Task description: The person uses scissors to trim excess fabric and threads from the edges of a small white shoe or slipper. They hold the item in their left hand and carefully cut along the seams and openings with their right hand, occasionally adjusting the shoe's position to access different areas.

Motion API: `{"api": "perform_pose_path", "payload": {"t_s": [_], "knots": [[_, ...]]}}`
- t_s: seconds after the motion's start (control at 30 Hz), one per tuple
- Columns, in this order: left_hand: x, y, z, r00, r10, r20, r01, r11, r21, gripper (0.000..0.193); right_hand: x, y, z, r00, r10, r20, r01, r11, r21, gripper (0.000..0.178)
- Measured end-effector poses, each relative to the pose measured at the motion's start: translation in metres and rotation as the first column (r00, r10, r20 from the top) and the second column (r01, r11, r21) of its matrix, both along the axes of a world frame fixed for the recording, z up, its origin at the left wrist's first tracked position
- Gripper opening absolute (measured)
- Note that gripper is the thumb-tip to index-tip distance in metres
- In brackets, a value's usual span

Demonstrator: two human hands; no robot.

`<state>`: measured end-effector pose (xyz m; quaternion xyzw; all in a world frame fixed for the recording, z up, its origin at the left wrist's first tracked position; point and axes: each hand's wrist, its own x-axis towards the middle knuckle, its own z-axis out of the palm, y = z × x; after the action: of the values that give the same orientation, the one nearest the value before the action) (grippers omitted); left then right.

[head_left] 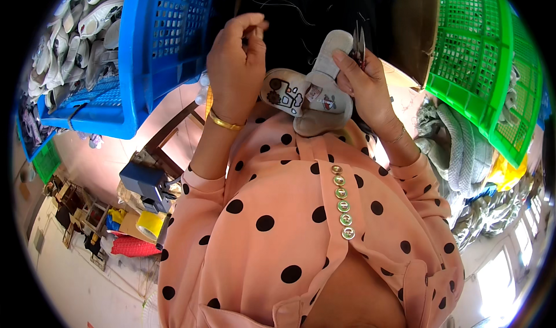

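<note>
In my right hand [369, 88] is a small grey fabric shoe [333, 56], pinned under the thumb. The same hand keeps a pair of scissors [359, 41] against its fingers, blades pointing away from me. A printed toe part [281, 93] with dark and white shapes lies beside the grey fabric, near my lap; whether it belongs to the same shoe or a second one, I cannot tell. My left hand [236, 59] is raised to the left of the shoe, fingers curled and pinched together. What it pinches, if anything, is too small to make out.
A blue plastic crate [130, 96] stands to the left, with many pale printed shoes [101, 18] beyond it. To the right is a green plastic crate [469, 67], with grey fabric pieces [457, 143] below. Loose threads [284, 4] lie on the dark surface ahead.
</note>
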<state>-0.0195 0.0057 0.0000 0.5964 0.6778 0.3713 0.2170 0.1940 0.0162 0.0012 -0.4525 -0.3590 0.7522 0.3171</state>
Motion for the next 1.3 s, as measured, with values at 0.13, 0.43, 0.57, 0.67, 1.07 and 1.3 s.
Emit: {"api": "perform_pose_path", "payload": {"t_s": [0.13,0.43,0.57,0.67,1.07,1.3], "knots": [[0.016,-0.011,0.011,0.908,-0.198,0.37,0.257,0.96,-0.115,0.041,-0.002,0.004,0.003,0.999,0.036,0.04,-0.037,0.999,0.029,0.021],[0.036,-0.014,0.001,0.952,-0.149,0.267,0.198,0.966,-0.168,0.014,0.017,0.022,0.014,0.591,-0.276,0.758,-0.588,0.496,0.639,0.04],[0.038,-0.016,-0.005,0.961,-0.104,0.257,0.137,0.984,-0.114,0.012,0.021,0.031,0.017,0.354,-0.43,0.83,-0.856,0.208,0.473,0.044],[0.035,-0.018,-0.015,0.947,-0.055,0.316,0.088,0.992,-0.092,0.011,0.018,0.039,0.022,0.296,-0.51,0.808,-0.912,0.099,0.397,0.046],[0.033,-0.013,-0.007,0.956,-0.181,0.23,0.17,0.983,0.067,0.006,0.014,0.044,0.022,0.27,-0.513,0.815,-0.939,0.048,0.341,0.044],[0.005,-0.001,0.001,0.958,-0.073,-0.276,0.143,0.96,0.242,0.01,0.022,0.048,0.015,0.494,-0.132,0.859,-0.704,0.519,0.485,0.045]]}}
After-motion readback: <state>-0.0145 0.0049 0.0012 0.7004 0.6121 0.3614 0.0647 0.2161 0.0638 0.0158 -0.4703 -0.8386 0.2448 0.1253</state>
